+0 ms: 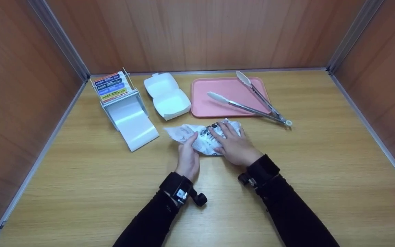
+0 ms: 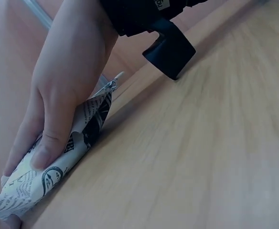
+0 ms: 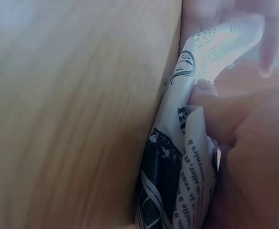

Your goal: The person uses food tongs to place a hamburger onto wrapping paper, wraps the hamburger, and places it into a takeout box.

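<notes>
A folded sheet of newspaper-print wrapping paper (image 1: 206,137) lies on the table in front of me; whatever is inside it is hidden. My left hand (image 1: 188,159) pinches its near left part, thumb on top. A loose end of the paper sticks out to the left beyond that thumb. My right hand (image 1: 235,145) rests on the right part with straight, spread fingers. In the left wrist view the right hand (image 2: 65,81) presses on the printed paper (image 2: 63,167). The right wrist view has the right thumb (image 3: 209,102) against the paper (image 3: 168,138).
Behind the hands, open metal tongs (image 1: 252,109) lie across a pink tray (image 1: 204,103). An open white clamshell box (image 1: 170,99) stands left of the tray. Farther left is a dispenser (image 1: 122,103) with colourful labels and a white sloping front. Wood-grain panels (image 1: 204,34) enclose the table.
</notes>
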The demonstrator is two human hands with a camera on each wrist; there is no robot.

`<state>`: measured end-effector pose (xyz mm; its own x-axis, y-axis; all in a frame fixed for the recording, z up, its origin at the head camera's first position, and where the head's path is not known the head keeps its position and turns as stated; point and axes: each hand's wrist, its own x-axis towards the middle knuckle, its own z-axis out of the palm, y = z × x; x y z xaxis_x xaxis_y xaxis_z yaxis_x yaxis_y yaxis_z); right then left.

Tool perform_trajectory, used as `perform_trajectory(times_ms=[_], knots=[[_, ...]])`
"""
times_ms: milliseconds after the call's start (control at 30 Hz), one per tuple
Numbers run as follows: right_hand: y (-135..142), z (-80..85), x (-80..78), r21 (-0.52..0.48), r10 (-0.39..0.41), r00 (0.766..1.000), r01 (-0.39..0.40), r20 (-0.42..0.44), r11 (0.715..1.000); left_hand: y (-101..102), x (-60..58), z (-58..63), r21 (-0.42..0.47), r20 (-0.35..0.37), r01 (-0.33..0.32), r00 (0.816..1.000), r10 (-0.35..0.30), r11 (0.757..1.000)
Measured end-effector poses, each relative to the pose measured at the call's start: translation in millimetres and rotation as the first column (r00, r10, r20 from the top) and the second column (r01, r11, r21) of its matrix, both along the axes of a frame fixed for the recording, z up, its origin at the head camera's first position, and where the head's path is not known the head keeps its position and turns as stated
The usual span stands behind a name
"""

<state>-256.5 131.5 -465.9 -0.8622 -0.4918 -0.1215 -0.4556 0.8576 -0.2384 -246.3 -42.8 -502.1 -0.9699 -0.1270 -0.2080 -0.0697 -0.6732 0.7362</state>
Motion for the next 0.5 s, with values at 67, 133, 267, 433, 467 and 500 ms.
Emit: perform_trajectory(times_ms=[67, 133, 267, 433, 467, 500], knots=[[-1.0, 0.1, 0.3, 0.005, 0.003, 1.0, -0.003, 0.005, 1.0, 3.0, -0.4, -0.9, 0.002, 0.005, -0.038, 0.999, 0.038, 0.999], [-1.1, 0.1, 0.4, 0.008, 0.005, 1.0, -0.005, 0.003, 1.0, 5.1, -0.7, -2.0, 0.021, -0.011, -0.072, 0.997, 0.072, 0.997], [0.0, -1.3, 0.6, 0.018, -0.006, 1.0, 0.006, 0.0, 1.0, 10.8, 3.7, -2.5, 0.013, -0.08, -0.064, 0.995, 0.065, 0.998], [-1.1, -2.0, 0.3, 0.028, -0.01, 1.0, 0.01, 0.009, 1.0, 13.3, 7.4, 1.9, -0.126, -0.102, 0.053, 0.993, -0.067, 0.991], [-1.6, -2.0, 0.2, 0.027, -0.008, 1.0, 0.007, 0.011, 1.0, 12.1, 5.9, 2.5, -0.136, -0.1, 0.075, 0.991, -0.088, 0.988], [-2.0, -1.8, 0.2, 0.025, -0.005, 1.0, 0.005, 0.011, 1.0, 10.5, 3.8, 3.1, -0.136, -0.096, 0.092, 0.99, -0.106, 0.986]])
